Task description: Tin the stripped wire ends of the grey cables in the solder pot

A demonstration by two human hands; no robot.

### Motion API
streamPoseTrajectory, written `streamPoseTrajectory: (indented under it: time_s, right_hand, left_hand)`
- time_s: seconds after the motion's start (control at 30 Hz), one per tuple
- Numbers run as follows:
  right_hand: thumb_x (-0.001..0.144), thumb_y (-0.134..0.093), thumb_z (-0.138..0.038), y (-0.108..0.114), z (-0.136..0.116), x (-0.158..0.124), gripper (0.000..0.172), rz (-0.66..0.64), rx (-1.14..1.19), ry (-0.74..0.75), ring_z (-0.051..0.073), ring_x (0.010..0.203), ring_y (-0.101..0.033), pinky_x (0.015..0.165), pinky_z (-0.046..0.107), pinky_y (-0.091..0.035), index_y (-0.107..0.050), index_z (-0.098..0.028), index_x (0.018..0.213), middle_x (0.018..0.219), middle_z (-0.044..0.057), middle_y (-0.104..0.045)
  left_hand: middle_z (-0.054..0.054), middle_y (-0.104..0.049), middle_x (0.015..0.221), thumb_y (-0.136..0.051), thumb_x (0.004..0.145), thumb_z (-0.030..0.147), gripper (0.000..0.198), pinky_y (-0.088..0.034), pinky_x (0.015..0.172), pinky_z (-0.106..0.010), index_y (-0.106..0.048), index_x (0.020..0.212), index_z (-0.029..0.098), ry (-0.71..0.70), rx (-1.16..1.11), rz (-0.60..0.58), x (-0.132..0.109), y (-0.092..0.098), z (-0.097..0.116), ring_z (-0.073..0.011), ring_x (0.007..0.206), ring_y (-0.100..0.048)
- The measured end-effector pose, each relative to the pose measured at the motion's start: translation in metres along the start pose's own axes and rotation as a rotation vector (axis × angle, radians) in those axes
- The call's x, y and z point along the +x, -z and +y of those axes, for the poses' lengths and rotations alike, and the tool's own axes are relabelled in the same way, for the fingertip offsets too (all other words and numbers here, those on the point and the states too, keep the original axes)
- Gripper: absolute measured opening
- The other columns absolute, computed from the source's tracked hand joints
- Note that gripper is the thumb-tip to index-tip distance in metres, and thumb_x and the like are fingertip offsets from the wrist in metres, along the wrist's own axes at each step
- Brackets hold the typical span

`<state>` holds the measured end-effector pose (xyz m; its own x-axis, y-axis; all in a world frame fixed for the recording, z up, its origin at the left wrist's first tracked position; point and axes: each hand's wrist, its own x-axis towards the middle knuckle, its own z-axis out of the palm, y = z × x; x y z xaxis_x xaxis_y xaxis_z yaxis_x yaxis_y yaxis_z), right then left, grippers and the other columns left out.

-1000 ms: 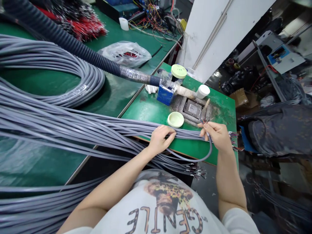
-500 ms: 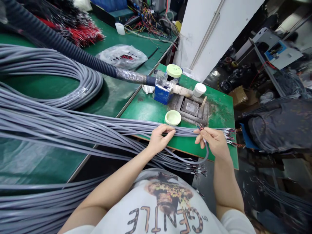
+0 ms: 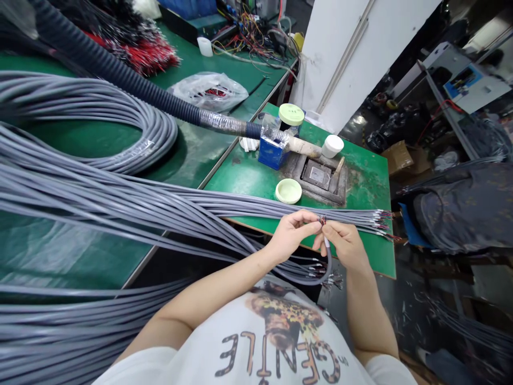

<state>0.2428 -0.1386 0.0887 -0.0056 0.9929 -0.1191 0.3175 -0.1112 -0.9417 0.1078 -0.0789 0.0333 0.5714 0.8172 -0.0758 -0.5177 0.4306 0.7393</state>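
Long grey sheathed cables (image 3: pixel 120 198) sweep in a heavy bundle across my green desk (image 3: pixel 368 176). At the desk's front edge, my right hand (image 3: pixel 342 246) pinches narrowly on one looped grey cable (image 3: pixel 329 267), just below its tuft of thin coloured wires (image 3: pixel 323 220). My left hand (image 3: pixel 290 235) curls closed beside it, though I cannot tell whether it grips anything. The work in hand appears to centre on this one cable end, which seems to call for a fine, steady pinch. My fingers hide where the wires leave the sheath.
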Motion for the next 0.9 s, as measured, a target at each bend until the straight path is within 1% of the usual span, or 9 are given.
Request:
streamPoseTrajectory:
  time_s: [0.1, 0.2, 0.27, 0.33, 0.47, 0.57, 0.67, 0.73, 0.9]
  right_hand:
    - [0.091, -0.052, -0.042, -0.005, 0.006, -0.001, 0.035, 0.041, -0.006, -0.017, 0.011, 0.045, -0.055, 0.047, 0.023, -0.042, -0.065, -0.018, 0.069, 0.057, 0.000, -0.064]
    - [0.082, -0.065, -0.041, -0.011, 0.012, -0.003, 0.021, 0.159, 0.003, -0.053, 0.011, 0.045, -0.055, 0.045, 0.023, -0.043, -0.063, -0.020, 0.080, 0.061, -0.001, -0.065]
    - [0.080, -0.067, -0.040, -0.015, 0.014, -0.004, 0.020, 0.240, 0.015, -0.063, 0.011, 0.045, -0.056, 0.045, 0.023, -0.045, -0.061, -0.021, 0.085, 0.061, -0.002, -0.065]
    - [0.082, -0.065, -0.040, -0.018, 0.015, -0.004, 0.019, 0.281, 0.026, -0.054, 0.011, 0.046, -0.057, 0.046, 0.024, -0.047, -0.060, -0.021, 0.085, 0.061, -0.002, -0.065]
    - [0.086, -0.059, -0.039, -0.021, 0.015, -0.005, 0.017, 0.300, 0.032, -0.019, 0.013, 0.048, -0.060, 0.049, 0.025, -0.049, -0.058, -0.022, 0.085, 0.063, -0.001, -0.065]
    - [0.088, -0.058, -0.039, -0.022, 0.016, -0.003, 0.018, 0.333, 0.044, -0.007, 0.013, 0.049, -0.061, 0.050, 0.026, -0.050, -0.057, -0.022, 0.082, 0.065, -0.001, -0.065]
    - [0.087, -0.058, -0.039, -0.022, 0.018, -0.001, 0.019, 0.359, 0.072, 0.000, 0.012, 0.050, -0.060, 0.049, 0.025, -0.050, -0.058, -0.022, 0.081, 0.066, -0.001, -0.065]
    - [0.087, -0.059, -0.039, -0.022, 0.019, 0.001, 0.019, 0.368, 0.084, 0.002, 0.012, 0.051, -0.060, 0.049, 0.025, -0.050, -0.058, -0.021, 0.081, 0.066, -0.001, -0.064]
    - [0.088, -0.058, -0.038, -0.023, 0.024, 0.004, 0.018, 0.384, 0.172, 0.015, 0.011, 0.049, -0.059, 0.048, 0.024, -0.049, -0.057, -0.021, 0.082, 0.064, -0.002, -0.064]
  left_hand:
    - [0.000, -0.063, 0.073, -0.079, 0.067, 0.031, 0.020, -0.045, 0.067, -0.025, -0.066, 0.069, 0.015, -0.005, 0.025, 0.040, -0.002, -0.001, 0.001, -0.0105, 0.067, -0.055]
    - [0.000, -0.061, 0.071, -0.078, 0.067, 0.031, 0.021, -0.044, 0.065, -0.025, -0.064, 0.067, 0.015, -0.019, 0.065, 0.096, -0.003, -0.002, 0.001, -0.0110, 0.066, -0.053]
    - [0.000, -0.060, 0.070, -0.077, 0.067, 0.031, 0.021, -0.043, 0.065, -0.025, -0.063, 0.066, 0.015, -0.022, 0.084, 0.121, -0.003, -0.002, 0.000, -0.0108, 0.066, -0.052]
    - [0.001, -0.059, 0.069, -0.076, 0.068, 0.030, 0.020, -0.042, 0.065, -0.025, -0.063, 0.066, 0.015, -0.018, 0.090, 0.125, -0.004, -0.002, 0.000, -0.0103, 0.065, -0.052]
    - [0.002, -0.057, 0.064, -0.075, 0.069, 0.030, 0.020, -0.042, 0.064, -0.025, -0.062, 0.065, 0.015, -0.020, 0.087, 0.122, -0.004, -0.003, 0.000, -0.0095, 0.061, -0.050]
    - [0.002, -0.058, 0.062, -0.075, 0.070, 0.032, 0.022, -0.043, 0.064, -0.026, -0.062, 0.067, 0.015, -0.021, 0.074, 0.084, -0.004, -0.002, -0.001, -0.0101, 0.060, -0.052]
    - [0.001, -0.061, 0.064, -0.075, 0.072, 0.034, 0.023, -0.044, 0.066, -0.027, -0.063, 0.070, 0.015, -0.021, 0.061, 0.044, -0.003, 0.000, -0.003, -0.0112, 0.062, -0.054]
    - [0.001, -0.062, 0.065, -0.075, 0.072, 0.034, 0.022, -0.045, 0.067, -0.027, -0.063, 0.071, 0.015, -0.029, 0.064, 0.051, -0.002, 0.002, -0.006, -0.0113, 0.063, -0.055]
    - [0.002, -0.057, 0.061, -0.072, 0.075, 0.036, 0.024, -0.045, 0.065, -0.028, -0.061, 0.074, 0.014, -0.032, 0.035, 0.001, 0.000, 0.000, -0.008, -0.0106, 0.057, -0.053]
